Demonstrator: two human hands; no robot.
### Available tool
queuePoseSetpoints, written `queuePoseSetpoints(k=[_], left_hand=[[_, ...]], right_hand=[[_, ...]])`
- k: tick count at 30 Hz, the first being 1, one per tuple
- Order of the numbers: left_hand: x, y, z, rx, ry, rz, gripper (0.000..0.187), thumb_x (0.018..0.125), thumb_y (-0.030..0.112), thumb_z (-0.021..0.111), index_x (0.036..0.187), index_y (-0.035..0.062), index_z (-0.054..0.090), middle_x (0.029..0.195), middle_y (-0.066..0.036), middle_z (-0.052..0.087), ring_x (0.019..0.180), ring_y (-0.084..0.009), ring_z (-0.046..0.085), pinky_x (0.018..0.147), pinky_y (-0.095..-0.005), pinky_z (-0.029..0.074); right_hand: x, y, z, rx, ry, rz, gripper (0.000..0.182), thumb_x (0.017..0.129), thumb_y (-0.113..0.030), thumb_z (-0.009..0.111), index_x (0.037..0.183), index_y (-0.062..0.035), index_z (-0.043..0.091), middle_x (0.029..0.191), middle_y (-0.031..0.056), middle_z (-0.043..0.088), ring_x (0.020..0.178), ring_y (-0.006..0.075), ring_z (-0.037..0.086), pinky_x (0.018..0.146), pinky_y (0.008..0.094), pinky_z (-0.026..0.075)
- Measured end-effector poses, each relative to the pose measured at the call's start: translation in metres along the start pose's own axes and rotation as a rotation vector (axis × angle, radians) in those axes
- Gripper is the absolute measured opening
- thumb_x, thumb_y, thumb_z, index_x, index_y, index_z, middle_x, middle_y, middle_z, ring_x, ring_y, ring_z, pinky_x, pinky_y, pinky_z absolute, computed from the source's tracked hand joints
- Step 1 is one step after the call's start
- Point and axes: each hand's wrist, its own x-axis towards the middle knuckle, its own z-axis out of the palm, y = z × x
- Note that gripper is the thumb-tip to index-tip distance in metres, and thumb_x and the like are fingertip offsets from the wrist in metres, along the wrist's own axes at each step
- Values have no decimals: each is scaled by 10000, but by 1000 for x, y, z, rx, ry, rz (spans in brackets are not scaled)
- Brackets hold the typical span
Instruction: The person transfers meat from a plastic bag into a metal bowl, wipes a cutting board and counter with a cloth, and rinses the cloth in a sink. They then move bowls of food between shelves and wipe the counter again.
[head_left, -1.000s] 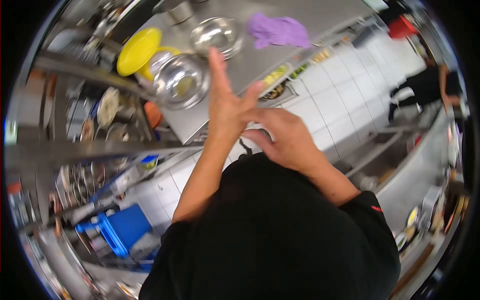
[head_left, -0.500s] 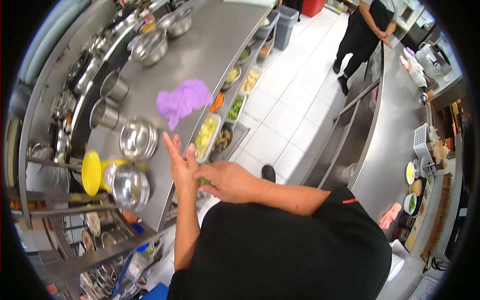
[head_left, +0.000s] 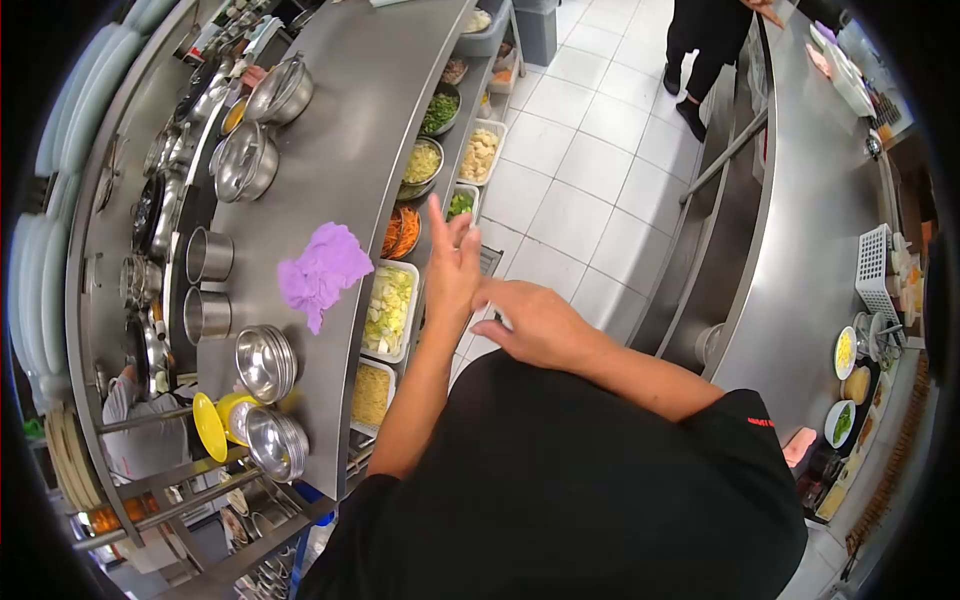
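My left hand (head_left: 455, 268) is raised in front of my body, its fingers stretched and apart, with nothing in it. Against its wrist is my right hand (head_left: 545, 322), thumb and forefinger apart and no object visible between them; its other fingers are partly hidden. A crumpled purple cloth (head_left: 325, 272) lies on the steel counter (head_left: 345, 130) to the left of both hands. Just beside my left forearm, below the counter edge, sits a white tray of chopped cabbage (head_left: 388, 312). A tray of noodle-like yellow food (head_left: 372, 393) is next to it.
Stacked steel bowls (head_left: 265, 365), a yellow bowl (head_left: 210, 427) and steel pots (head_left: 210, 255) stand on the left counter. Shredded carrot (head_left: 401, 232) and other vegetables fill the lower shelf. Another person (head_left: 703, 50) stands by the right counter (head_left: 800, 230), which holds a white basket (head_left: 873, 265).
My view has turned, so the counter and cloth appear lower and farther left. Both hands have shifted right and up in the picture, away from the cloth, still close together.
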Motion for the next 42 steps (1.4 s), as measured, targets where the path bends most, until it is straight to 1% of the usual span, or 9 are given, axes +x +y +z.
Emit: queuePoseSetpoints(k=[6,12,15,20,22,28,34,36,42], left_hand=[[27,24,44,135,-173,-66,697,973,304,492,1521,87,120,1166,-161,652,1023,-299,642,883,-362,486],[74,-4,72,60,-209,3,657,971,258,482,1505,52,159,1132,-138,666,952,-296,664,834,-376,508],[103,4,76,218,-331,-47,658,963,212,484,1510,69,146,1125,-142,666,937,-311,664,811,-382,516],[142,6,81,237,-421,33,966,756,155,723,1525,152,137,1164,-188,638,1011,-359,650,820,-411,517],[160,11,82,208,-463,33,989,740,106,727,1534,172,141,1156,-157,644,1011,-277,642,843,-374,507],[223,31,98,358,-518,121,878,763,-21,598,1520,164,193,1178,-165,633,1039,-360,628,868,-406,498],[257,45,125,368,-442,111,852,779,64,657,1511,135,226,1125,-172,647,925,-350,657,797,-415,516],[265,50,138,370,-381,86,878,760,-1,642,1519,170,234,1165,-167,635,904,-279,676,766,-338,539],[274,78,209,314,-288,-148,897,738,41,737,1495,176,275,1151,-145,648,1031,-345,631,845,-414,509]], right_hand=[[2,24,-44,37,19,248,347,847,-181,700,1098,-48,501,946,152,641,884,373,622,755,443,499],[22,58,-63,51,-56,222,322,861,-199,685,1090,-54,512,955,159,648,868,377,630,749,441,499],[40,80,-66,116,116,308,299,877,-224,665,1085,-57,530,934,139,678,883,356,646,744,425,500],[94,119,-111,15,-111,404,276,884,-271,651,1050,-61,584,850,139,697,814,348,663,704,432,505],[110,138,-125,56,-197,426,269,884,-267,641,1071,-80,594,848,137,699,785,355,659,691,448,503],[146,189,-161,97,-228,357,265,900,-260,611,1096,-83,603,866,138,697,785,369,654,704,456,505],[180,226,-202,102,-373,317,446,902,-438,595,1158,-73,608,851,180,685,798,390,649,734,478,498],[192,243,-222,129,-461,248,418,909,-425,588,1148,-83,615,846,173,686,793,379,653,739,477,497],[193,311,-287,304,-605,86,269,924,-242,583,1187,-190,609,893,128,699,771,359,648,698,444,505]])
